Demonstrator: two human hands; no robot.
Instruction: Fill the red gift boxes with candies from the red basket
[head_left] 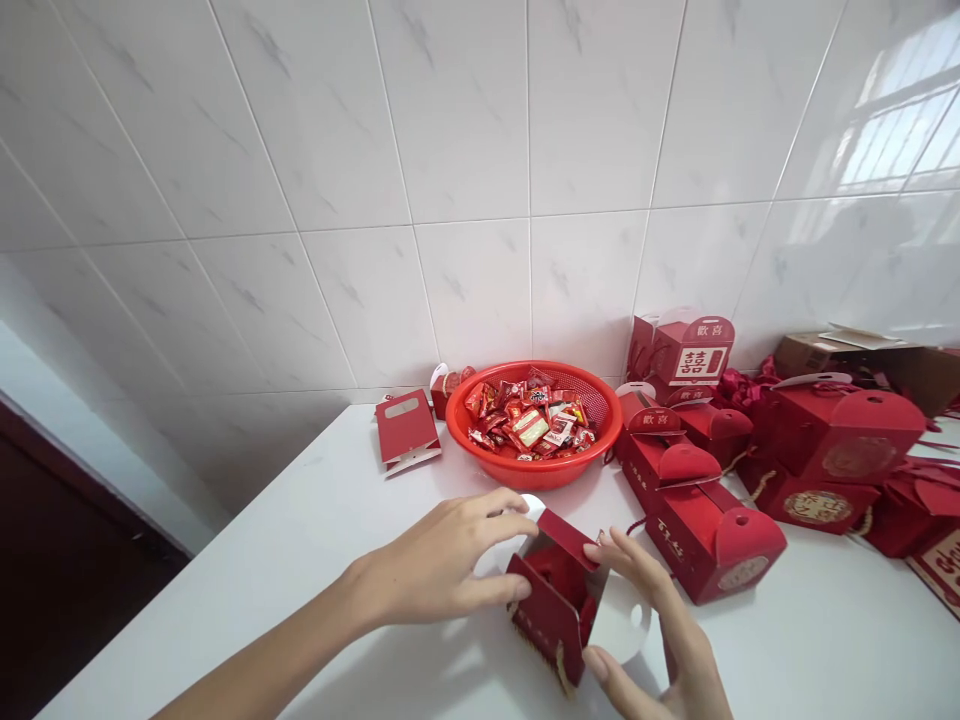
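Note:
A small red gift box [546,612] with its top open stands at the front of the table, a twisted cord hanging along its near side. My left hand [450,560] grips its left end, thumb on the near wall and fingertips at the far white-lined flap. At the other end, my right hand [664,630] curls around the round white-lined flap [621,618], fingers at the far edge and thumb near the closest corner. Something red lies inside the box, but I cannot make it out. Behind it sits a red plastic basket [534,472] of wrapped candies [525,415].
Several closed red gift boxes [739,545] stand to the right, some stacked, like one box [691,350] by the tiled wall. A flat red carton [407,428] lies left of the basket. An open brown cardboard box [900,365] is at the far right. The white table [300,560] ends on the left.

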